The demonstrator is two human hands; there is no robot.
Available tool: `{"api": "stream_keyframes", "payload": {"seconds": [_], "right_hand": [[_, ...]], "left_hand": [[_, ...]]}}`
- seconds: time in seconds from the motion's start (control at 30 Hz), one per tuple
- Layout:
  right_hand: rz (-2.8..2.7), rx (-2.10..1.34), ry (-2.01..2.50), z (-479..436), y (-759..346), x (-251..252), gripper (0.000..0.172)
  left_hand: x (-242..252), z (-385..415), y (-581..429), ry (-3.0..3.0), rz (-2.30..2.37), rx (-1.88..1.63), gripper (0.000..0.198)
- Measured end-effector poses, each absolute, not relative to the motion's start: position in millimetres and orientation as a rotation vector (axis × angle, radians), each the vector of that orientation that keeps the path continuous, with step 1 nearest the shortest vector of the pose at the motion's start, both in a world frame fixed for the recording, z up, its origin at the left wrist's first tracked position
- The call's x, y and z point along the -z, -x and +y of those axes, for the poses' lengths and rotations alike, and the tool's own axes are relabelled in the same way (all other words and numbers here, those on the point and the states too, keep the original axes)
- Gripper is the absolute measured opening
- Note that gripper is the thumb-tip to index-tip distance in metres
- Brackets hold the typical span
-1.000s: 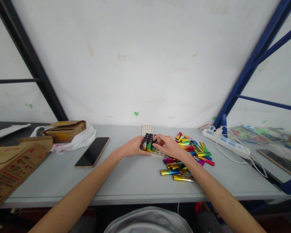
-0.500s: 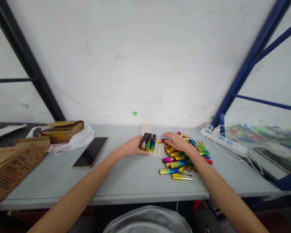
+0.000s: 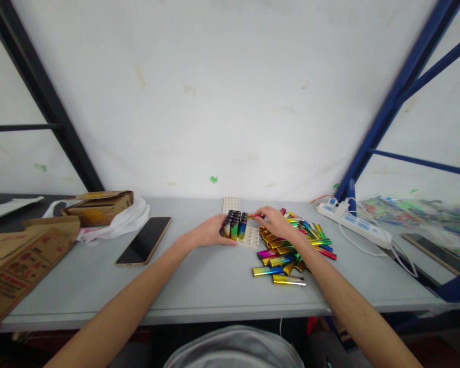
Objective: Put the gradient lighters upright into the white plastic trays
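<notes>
My left grip (image 3: 209, 232) is curved around the left side of a cluster of slim upright lighters (image 3: 234, 226) with shiny gold, green and blue bodies and black tops, the thumb along their near side and the fingers toward the back; how hard it presses I cannot tell. They stand close together in the left part of a white tray with rows of small round pockets (image 3: 250, 237), around the middle of the pale grey desk (image 3: 199, 286), nearer its far edge than its near one. Rows of pockets show at the tray's right end. My right grip (image 3: 276, 223) has thumb and fingertips pinched on a slim orange-red lighter (image 3: 252, 215), only partly seen, just right of the upright ones; whether it touches them I cannot tell. Under and beside that wrist lies a loose pile of metallic gold, blue, magenta, green and red lighters (image 3: 285, 250), spilling toward the desk's near edge. A second white pocketed tray (image 3: 231, 204) sits against the far edge, behind the cluster. Left of my left grip lies a black-screened phone with a gold rim (image 3: 143, 241); toward the far left corner, a brown cardboard box (image 3: 105, 208) rests on a crumpled white plastic bag (image 3: 128, 224). A white power strip with blue-marked sockets (image 3: 356, 223) slants near the far right corner.
</notes>
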State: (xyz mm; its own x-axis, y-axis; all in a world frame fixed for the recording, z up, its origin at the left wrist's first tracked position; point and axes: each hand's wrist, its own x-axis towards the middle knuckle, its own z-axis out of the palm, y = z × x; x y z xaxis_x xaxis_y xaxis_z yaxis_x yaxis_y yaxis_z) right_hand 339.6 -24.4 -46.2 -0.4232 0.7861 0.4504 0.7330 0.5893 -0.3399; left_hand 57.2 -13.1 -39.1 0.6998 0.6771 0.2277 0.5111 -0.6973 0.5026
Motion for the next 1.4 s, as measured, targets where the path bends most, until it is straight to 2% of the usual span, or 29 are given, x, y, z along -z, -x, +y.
{"api": "stream_keyframes", "payload": {"seconds": [0.2, 0.73, 0.83, 1.03, 1.27, 1.4], "right_hand": [[-1.821, -0.591, 1.184, -34.7, -327.7, 27.7, 0.041], [-1.437, -1.037, 0.915, -41.5, -302.7, 29.1, 0.039], [-1.413, -0.994, 0.989, -42.9, -301.3, 30.4, 0.04], [-1.526, -0.633, 1.182, -42.2, -301.0, 36.2, 0.048], [-1.628, -0.456, 1.291, -47.0, -295.8, 32.6, 0.031], [-1.656, -0.424, 1.276, -48.4, -295.4, 31.5, 0.033]], "left_hand": [[37.3, -13.9, -57.8, -2.496, 0.897, -0.569, 0.07], [39.8, -12.2, -57.2, -2.489, 0.886, -0.586, 0.073], [39.4, -12.8, -57.2, -2.486, 0.893, -0.588, 0.073], [38.7, -13.3, -57.0, -2.497, 0.908, -0.587, 0.071], [41.3, -11.5, -56.6, -2.499, 0.904, -0.597, 0.07], [43.3, -9.9, -56.5, -2.505, 0.91, -0.597, 0.071]]}}
